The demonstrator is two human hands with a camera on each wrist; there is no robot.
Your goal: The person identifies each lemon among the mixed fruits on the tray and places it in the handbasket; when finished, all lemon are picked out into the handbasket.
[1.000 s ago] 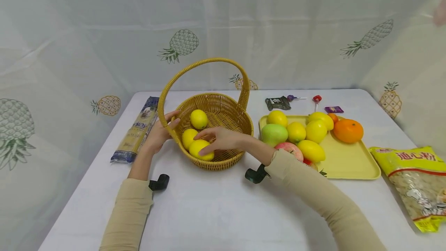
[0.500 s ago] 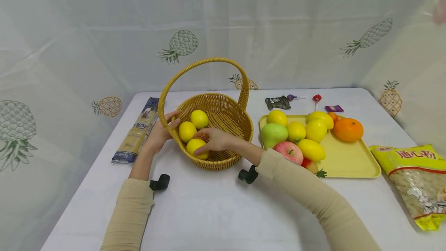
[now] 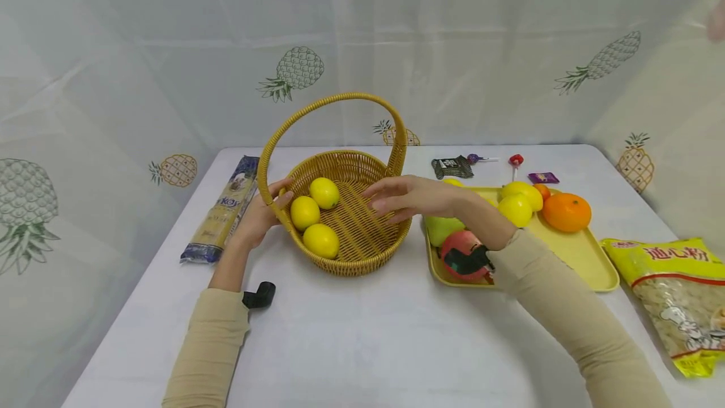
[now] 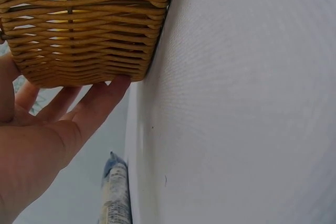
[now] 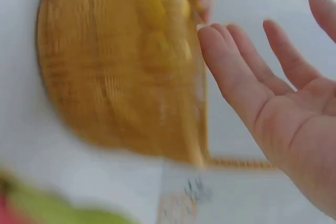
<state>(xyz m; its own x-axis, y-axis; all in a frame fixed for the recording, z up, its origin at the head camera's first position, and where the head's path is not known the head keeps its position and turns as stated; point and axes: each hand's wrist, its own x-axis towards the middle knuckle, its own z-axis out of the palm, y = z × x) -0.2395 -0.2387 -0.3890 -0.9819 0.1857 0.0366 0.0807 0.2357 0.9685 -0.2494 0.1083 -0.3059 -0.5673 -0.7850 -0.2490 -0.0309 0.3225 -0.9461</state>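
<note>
A woven wicker basket [image 3: 362, 263] with a tall arched handle stands on the white table, holding several lemons, one [image 3: 321, 241] of them nearest its front. At the basket's left side my left hand [image 3: 262, 216] grips the wall by the handle's base, fingers [image 4: 100, 100] against the outside of the weave. My right hand [image 3: 410, 197] hovers over the basket's right rim with nothing in it; its fingers [image 5: 231, 66] are spread and loosely extended in the right wrist view.
Right of the basket, a yellow tray [image 3: 566, 269] bears a pear [image 3: 442, 230], an apple [image 3: 461, 250], an orange [image 3: 566, 213] and lemons, partly behind my right forearm. Noodle packet [image 3: 223, 213] lies left, pasta bag [image 3: 676, 294] far right, wrapped sweets [image 3: 452, 167] behind the tray.
The right hand has released a lemon at the basket's front left and moved right and up to the right rim. The left hand has stayed at the basket's side.
</note>
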